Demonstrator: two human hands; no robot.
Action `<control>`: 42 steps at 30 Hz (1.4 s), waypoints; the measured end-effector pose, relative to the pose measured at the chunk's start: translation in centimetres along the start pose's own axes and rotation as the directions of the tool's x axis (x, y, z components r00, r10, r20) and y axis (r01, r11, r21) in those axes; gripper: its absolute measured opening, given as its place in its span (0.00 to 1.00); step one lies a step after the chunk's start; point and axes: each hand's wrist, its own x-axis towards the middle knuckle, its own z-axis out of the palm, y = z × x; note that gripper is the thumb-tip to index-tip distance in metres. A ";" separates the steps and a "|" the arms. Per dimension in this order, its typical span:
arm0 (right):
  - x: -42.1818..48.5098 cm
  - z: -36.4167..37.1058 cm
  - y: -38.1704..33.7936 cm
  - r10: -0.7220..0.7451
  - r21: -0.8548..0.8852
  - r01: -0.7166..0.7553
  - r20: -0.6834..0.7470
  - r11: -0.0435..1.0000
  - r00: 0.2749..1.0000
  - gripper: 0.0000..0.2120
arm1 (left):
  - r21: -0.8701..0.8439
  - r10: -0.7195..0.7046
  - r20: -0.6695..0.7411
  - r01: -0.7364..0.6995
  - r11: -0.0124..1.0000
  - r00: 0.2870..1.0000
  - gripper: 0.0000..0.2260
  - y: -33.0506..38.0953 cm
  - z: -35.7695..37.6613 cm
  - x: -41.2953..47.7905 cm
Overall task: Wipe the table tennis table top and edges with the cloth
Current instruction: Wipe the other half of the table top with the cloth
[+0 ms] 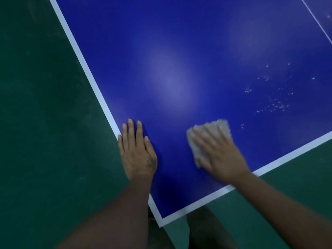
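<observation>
Two hands work the blue table near its closest corner: the left hand lies flat, fingers straight, touching the table's white edge line. The right hand, blurred, presses the grey cloth onto the table with spread fingers, white specks on the table just beyond.

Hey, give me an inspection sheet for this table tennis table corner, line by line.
Surface: blue table top with white edge lines and patches of glare.
Job's things: grey cloth under the right hand, near the corner.
Clutter: white specks on the top, beyond the cloth.
Grips: left hand flat on the top by the side edge; right hand pressing the cloth, blurred.
Cables: nothing seen.
Surroundings: green floor around the table.
</observation>
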 end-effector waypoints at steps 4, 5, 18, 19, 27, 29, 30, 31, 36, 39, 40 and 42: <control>4.2 -2.1 7.2 0.301 0.002 -0.302 -0.085 0.953 0.950 0.32 | -0.008 -0.004 -0.002 0.004 1.000 1.000 0.25 0.1 -0.1 -0.2; 5.4 -2.3 7.2 0.405 0.014 -0.405 -0.089 0.914 0.910 0.32 | -0.004 -0.003 0.002 0.003 1.000 1.000 0.25 0.1 0.0 -0.2; -4.0 3.0 -10.3 -0.023 0.087 0.016 0.086 0.996 0.996 0.33 | -0.009 0.023 -0.027 -0.023 1.000 0.999 0.25 -0.4 0.5 -0.1; -4.5 2.7 -8.7 -0.056 0.080 0.048 0.093 0.996 0.994 0.33 | -0.015 0.022 -0.028 -0.022 1.000 0.999 0.25 -0.4 0.5 -0.1; -1.5 -0.2 3.0 0.284 -0.020 -0.286 -0.055 0.958 0.957 0.31 | -0.018 0.027 -0.048 -0.028 0.999 0.998 0.25 -0.4 0.7 -0.2; -0.7 0.1 0.6 0.424 -0.030 -0.429 -0.105 0.903 0.900 0.31 | -0.015 0.020 -0.049 -0.020 1.000 0.999 0.25 -0.2 0.5 -0.2; -0.6 0.6 -1.3 0.460 -0.015 -0.466 -0.125 0.885 0.879 0.31 | -0.020 0.018 -0.054 -0.019 1.000 0.998 0.25 -0.1 0.4 -0.2; -0.7 1.1 -3.5 0.466 0.012 -0.469 -0.130 0.883 0.875 0.31 | -0.027 0.017 -0.061 -0.018 0.999 0.998 0.25 -0.1 0.3 -0.3; -2.5 3.8 -14.1 0.317 0.060 -0.317 0.008 0.947 0.948 0.36 | -0.054 0.013 -0.085 -0.017 0.998 0.996 0.25 -0.2 0.4 -0.3; -3.0 4.3 -16.0 0.229 0.069 -0.230 0.022 0.971 0.973 0.36 | -0.038 0.029 -0.077 -0.032 0.999 0.997 0.25 -0.2 0.3 -0.2; -3.0 4.1 -15.5 0.204 0.074 -0.206 0.031 0.976 0.979 0.36 | -0.038 0.033 -0.075 -0.036 0.999 0.997 0.25 -0.2 0.3 -0.1; -3.2 3.4 -13.3 0.084 0.089 -0.089 0.055 0.992 0.995 0.35 | -0.043 0.036 -0.078 -0.039 0.998 0.996 0.25 -0.1 0.4 -0.1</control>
